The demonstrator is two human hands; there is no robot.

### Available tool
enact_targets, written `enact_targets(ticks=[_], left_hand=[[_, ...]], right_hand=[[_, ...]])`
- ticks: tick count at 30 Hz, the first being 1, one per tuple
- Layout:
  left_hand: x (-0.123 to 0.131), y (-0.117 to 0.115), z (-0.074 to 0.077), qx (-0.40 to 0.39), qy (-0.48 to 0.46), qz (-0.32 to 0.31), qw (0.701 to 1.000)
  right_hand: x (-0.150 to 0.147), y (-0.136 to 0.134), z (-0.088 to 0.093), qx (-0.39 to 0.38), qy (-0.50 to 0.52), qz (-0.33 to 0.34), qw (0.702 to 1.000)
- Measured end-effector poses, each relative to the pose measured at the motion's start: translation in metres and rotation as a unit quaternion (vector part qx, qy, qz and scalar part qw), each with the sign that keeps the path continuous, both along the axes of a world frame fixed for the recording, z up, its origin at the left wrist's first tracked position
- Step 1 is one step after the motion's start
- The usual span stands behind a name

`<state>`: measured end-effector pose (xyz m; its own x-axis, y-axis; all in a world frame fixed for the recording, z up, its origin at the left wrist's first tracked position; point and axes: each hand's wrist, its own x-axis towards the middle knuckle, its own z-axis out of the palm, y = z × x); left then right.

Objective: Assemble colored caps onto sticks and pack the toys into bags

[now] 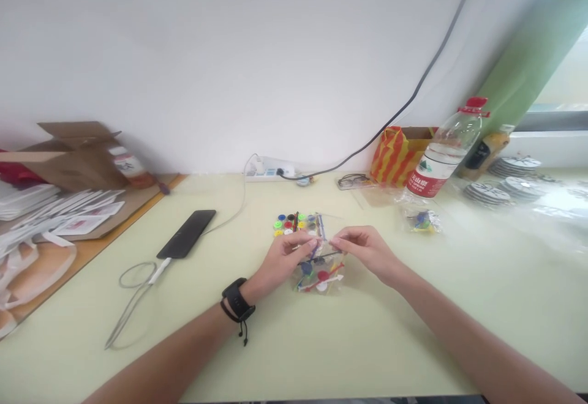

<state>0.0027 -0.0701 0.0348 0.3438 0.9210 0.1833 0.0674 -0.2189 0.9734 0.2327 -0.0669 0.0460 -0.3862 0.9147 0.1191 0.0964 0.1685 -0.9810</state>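
A clear plastic bag (321,278) of coloured pieces, with red, blue, white and yellow parts inside, hangs or lies below my fingers at the middle of the table. My left hand (287,258) pinches the bag's upper left edge between thumb and fingers. On the other side, my right hand (365,250) pinches the bag's upper right edge. Just behind the bag lie coloured round pieces (281,224) in blue, green, red and yellow, partly hidden by my left hand, with thin coloured sticks beside them.
Left of my hands lies a black phone (187,234) on a white cable. A power strip (270,169), glasses (353,181) and a striped bag (394,156) line the wall. Rightward are a large water bottle (443,153), another small bag (421,220) and stacked discs (487,192).
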Motion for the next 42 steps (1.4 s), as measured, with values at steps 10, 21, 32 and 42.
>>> enact_targets(ticks=[10, 21, 32, 42], left_hand=[[-0.007, 0.003, 0.005, -0.041, -0.027, 0.0, 0.999], [-0.013, 0.012, 0.002, -0.032, -0.024, 0.041, 0.998], [-0.022, 0.016, 0.01, -0.015, -0.047, 0.031, 0.998], [-0.015, 0.011, 0.007, -0.018, -0.074, 0.051, 0.996]], right_hand=[[0.004, 0.003, 0.001, -0.006, 0.03, -0.028, 0.999], [0.003, 0.003, -0.006, -0.02, 0.073, -0.002, 0.997], [0.007, 0.01, -0.015, -0.044, 0.096, -0.047, 0.993], [0.0, 0.002, -0.008, 0.043, 0.076, -0.053, 0.995]])
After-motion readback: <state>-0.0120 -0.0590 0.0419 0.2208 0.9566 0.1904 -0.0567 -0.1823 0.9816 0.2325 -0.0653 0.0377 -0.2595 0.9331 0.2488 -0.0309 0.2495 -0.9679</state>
